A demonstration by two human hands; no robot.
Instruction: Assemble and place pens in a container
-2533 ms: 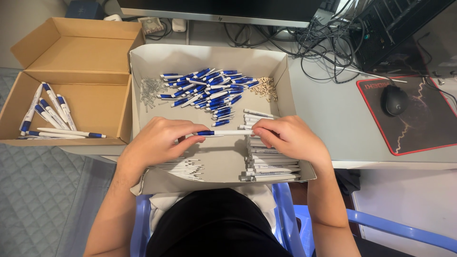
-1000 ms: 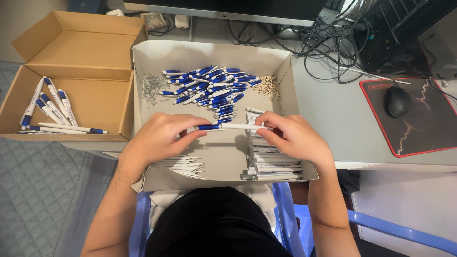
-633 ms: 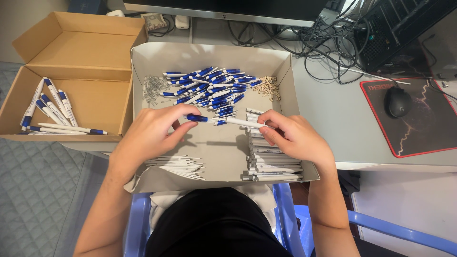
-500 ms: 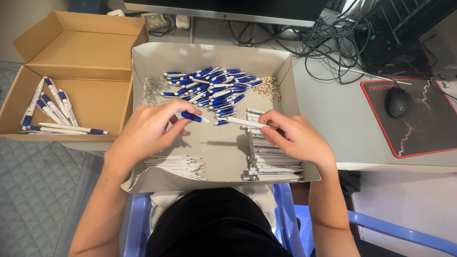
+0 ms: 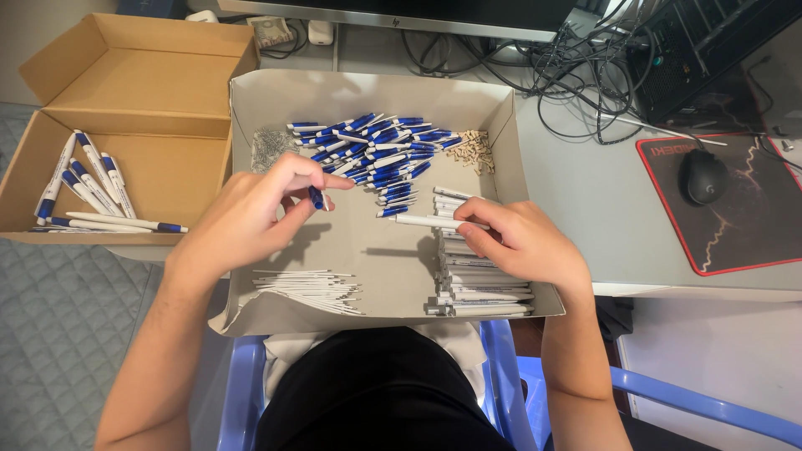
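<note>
A shallow grey cardboard tray (image 5: pixel 501 125) lies on my lap and the desk edge. My left hand (image 5: pixel 251 217) pinches a small blue pen cap piece (image 5: pixel 317 198) above the tray's left side. My right hand (image 5: pixel 522 242) holds a white pen barrel (image 5: pixel 426 222) by its right end, over a stack of white barrels (image 5: pixel 480 288). A heap of blue pen parts (image 5: pixel 376 154) fills the tray's far side. Thin white refills (image 5: pixel 309 288) lie near the tray's front, metal springs (image 5: pixel 269 146) at the far left, small tan tips (image 5: pixel 472 150) at the far right.
An open brown cardboard box (image 5: pixel 125 108) on the left holds several finished blue and white pens (image 5: pixel 88 179). A black mouse (image 5: pixel 704 175) sits on a red-edged pad (image 5: pixel 743 250) at the right. Tangled cables (image 5: pixel 585 58) lie behind the tray. Blue chair arms (image 5: pixel 693 405) frame me.
The two hands held one pen together; now they are apart. My left hand has moved left and back with a blue piece, while my right hand keeps the white barrel.
</note>
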